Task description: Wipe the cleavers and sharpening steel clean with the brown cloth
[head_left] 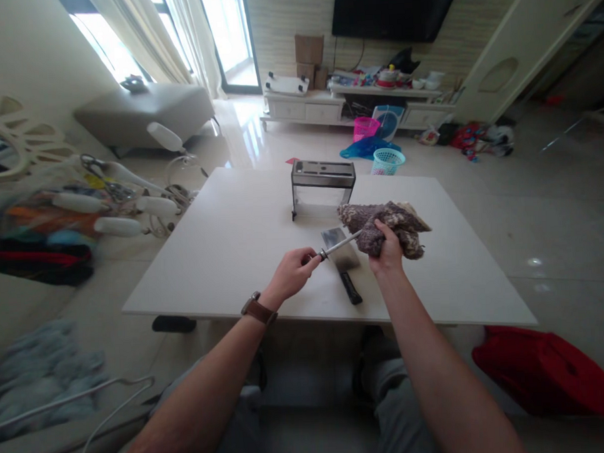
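My left hand (293,273), with a brown-strapped watch on the wrist, is closed round the handle of a honing steel (343,243). The rod points right, and its far end goes out of sight at a fluffy brown-and-cream cloth (394,217). My right hand (387,255) grips that cloth from below, thumb on top, bunching it near the rod. Beneath the rod a cleaver (351,288) lies on the white table (223,256), its broad blade away from me and its black handle towards me. Behind it stands a metal-topped knife block (323,185) with clear sides.
Beyond the table are a pink basket (366,127), a light-blue basket (388,159) and a low TV cabinet (307,109). A lamp with several white shades (158,206) stands left of the table. A red item (543,369) is at the lower right.
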{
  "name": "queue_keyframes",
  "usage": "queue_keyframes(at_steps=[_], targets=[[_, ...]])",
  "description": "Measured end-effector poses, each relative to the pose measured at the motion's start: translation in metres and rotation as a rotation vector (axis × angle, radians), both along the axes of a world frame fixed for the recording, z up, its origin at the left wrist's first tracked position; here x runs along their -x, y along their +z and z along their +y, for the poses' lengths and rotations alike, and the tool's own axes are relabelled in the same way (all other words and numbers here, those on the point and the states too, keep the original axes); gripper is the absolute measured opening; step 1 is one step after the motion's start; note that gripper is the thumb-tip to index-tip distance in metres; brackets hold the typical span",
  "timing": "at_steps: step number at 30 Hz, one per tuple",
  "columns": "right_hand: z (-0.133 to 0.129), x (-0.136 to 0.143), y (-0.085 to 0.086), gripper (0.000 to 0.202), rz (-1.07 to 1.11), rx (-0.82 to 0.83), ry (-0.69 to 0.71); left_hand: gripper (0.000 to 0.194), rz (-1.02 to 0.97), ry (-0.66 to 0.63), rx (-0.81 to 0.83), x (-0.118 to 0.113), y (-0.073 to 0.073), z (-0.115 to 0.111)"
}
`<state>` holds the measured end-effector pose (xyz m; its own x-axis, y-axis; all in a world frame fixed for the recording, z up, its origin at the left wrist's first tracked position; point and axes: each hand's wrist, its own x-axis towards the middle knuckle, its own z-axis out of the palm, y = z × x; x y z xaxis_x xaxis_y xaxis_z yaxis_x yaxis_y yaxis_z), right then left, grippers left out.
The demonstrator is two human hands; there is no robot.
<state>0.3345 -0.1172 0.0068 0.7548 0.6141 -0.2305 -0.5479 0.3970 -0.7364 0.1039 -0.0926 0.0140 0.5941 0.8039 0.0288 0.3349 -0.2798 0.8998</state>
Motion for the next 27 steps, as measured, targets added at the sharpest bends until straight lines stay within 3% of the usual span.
queue_keyframes(at_steps=[3,8,12,16,20,24,27], targets=[[-0.004,0.016,-0.003,0.022,0.007,0.058,0.155,0.032,-0.014,0.018,-0.010,-0.002,-0.003,0.000],[-0.013,0.067,-0.010,0.031,-0.024,0.202,0.418,0.040,-0.119,0.033,0.103,-0.005,-0.014,0.005],[-0.012,0.082,-0.011,0.032,-0.036,0.264,0.367,0.045,-0.135,0.020,0.152,-0.004,-0.014,0.008],[-0.005,0.063,-0.006,0.030,0.001,0.197,0.235,0.039,-0.078,-0.043,0.182,0.002,-0.004,0.009],[-0.001,0.020,-0.002,0.020,0.016,0.098,0.111,0.041,-0.006,-0.112,0.201,0.014,0.002,0.015],[-0.004,-0.020,0.003,0.021,0.014,-0.001,-0.118,0.042,0.012,-0.136,0.220,0.021,0.000,0.020],[-0.007,-0.027,0.006,0.022,0.045,-0.023,-0.115,0.039,0.000,-0.100,0.154,0.020,-0.002,0.019]])
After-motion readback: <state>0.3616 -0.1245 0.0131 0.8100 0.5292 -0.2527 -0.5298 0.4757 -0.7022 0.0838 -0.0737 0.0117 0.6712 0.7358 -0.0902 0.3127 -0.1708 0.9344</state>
